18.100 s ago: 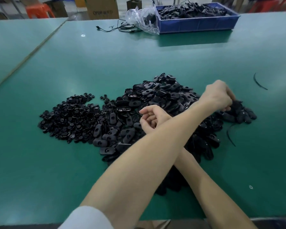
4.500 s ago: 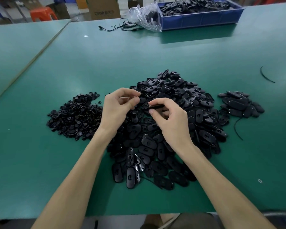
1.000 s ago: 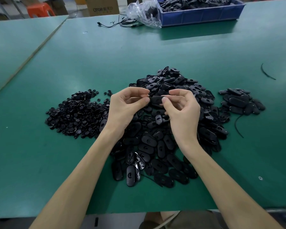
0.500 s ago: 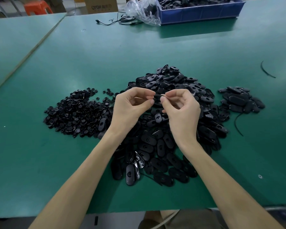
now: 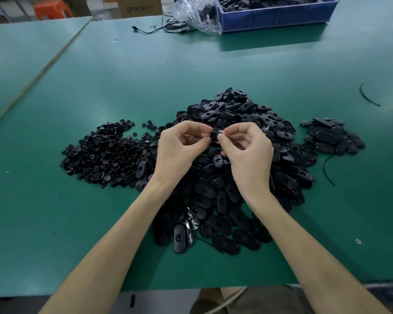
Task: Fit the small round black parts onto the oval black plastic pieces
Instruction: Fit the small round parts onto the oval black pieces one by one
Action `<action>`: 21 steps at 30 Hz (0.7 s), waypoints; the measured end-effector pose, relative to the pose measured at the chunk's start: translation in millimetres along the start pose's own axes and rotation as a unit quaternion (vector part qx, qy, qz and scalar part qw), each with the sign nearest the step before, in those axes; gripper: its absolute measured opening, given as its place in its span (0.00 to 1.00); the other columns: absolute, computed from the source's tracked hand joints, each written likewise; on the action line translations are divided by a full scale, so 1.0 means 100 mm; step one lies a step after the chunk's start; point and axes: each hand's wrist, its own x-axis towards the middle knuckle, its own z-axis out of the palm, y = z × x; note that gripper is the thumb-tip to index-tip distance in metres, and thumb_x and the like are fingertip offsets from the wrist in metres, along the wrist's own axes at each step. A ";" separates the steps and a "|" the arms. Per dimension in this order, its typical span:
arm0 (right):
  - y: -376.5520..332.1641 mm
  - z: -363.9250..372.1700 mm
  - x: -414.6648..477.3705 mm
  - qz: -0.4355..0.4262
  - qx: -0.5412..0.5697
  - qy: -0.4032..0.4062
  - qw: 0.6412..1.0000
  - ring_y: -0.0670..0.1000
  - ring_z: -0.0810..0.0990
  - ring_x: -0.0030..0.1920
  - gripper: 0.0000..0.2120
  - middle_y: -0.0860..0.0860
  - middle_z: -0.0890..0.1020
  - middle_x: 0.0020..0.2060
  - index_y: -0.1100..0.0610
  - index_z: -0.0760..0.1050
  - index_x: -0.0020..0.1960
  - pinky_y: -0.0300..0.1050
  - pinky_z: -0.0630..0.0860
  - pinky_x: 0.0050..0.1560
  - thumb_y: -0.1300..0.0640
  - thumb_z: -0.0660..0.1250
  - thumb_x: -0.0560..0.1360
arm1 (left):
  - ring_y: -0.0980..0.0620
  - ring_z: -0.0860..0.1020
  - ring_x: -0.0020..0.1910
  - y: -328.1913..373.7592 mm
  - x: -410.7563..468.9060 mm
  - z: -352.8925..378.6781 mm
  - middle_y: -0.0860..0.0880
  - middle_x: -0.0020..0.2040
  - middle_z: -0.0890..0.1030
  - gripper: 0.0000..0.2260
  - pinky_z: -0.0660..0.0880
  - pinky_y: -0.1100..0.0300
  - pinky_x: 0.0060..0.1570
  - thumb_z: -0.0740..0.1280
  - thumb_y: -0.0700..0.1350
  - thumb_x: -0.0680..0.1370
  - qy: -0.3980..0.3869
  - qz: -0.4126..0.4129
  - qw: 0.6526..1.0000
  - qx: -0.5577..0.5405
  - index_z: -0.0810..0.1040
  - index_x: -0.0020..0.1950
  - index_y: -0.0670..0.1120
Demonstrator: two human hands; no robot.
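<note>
The left grip [image 5: 182,146] and right grip [image 5: 247,152] each pinch one end of a single oval piece [image 5: 216,134], held up between them, presumably so a round part can be pressed in, though I cannot make that part out. The round parts [image 5: 104,152] lie heaped left of the left grip and the loose ovals [image 5: 213,200] beneath both, likely for short reaches.

The cardboard box [image 5: 138,6] bears dark lettering, perhaps "QTOH" (the rest is blurred).
</note>
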 end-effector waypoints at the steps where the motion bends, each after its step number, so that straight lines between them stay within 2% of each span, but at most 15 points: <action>1: 0.00 0.00 0.00 0.000 0.000 -0.002 1.000 0.49 0.87 0.45 0.07 0.47 0.86 0.42 0.51 0.80 0.48 0.56 0.85 0.50 0.60 0.77 0.77 | 0.45 0.85 0.43 0.00 0.00 0.01 0.48 0.45 0.87 0.08 0.83 0.57 0.50 0.76 0.34 0.75 -0.001 0.000 1.000 0.000 0.86 0.52 0.43; 12: 0.01 0.00 -0.02 0.004 0.007 -0.026 1.000 0.47 0.87 0.47 0.07 0.47 0.86 0.44 0.54 0.80 0.50 0.55 0.85 0.50 0.61 0.77 0.77 | 0.43 0.86 0.46 -0.02 -0.02 0.01 0.48 0.47 0.87 0.08 0.83 0.52 0.52 0.75 0.34 0.76 0.000 -0.001 1.000 -0.004 0.86 0.53 0.42; 17: 0.01 0.00 -0.02 0.004 0.012 -0.043 0.999 0.48 0.87 0.47 0.08 0.48 0.86 0.44 0.53 0.80 0.51 0.55 0.86 0.49 0.63 0.76 0.77 | 0.55 0.83 0.41 -0.03 -0.01 -0.01 0.50 0.45 0.87 0.07 0.81 0.59 0.45 0.77 0.37 0.75 0.003 0.010 0.999 0.030 0.86 0.51 0.44; 21: 0.02 -0.01 -0.01 0.001 0.023 -0.047 0.999 0.48 0.88 0.45 0.08 0.49 0.86 0.44 0.54 0.80 0.51 0.55 0.86 0.47 0.64 0.75 0.77 | 0.56 0.79 0.40 -0.03 0.02 -0.05 0.50 0.45 0.85 0.09 0.80 0.48 0.47 0.79 0.39 0.74 -0.002 0.007 0.999 0.047 0.85 0.52 0.45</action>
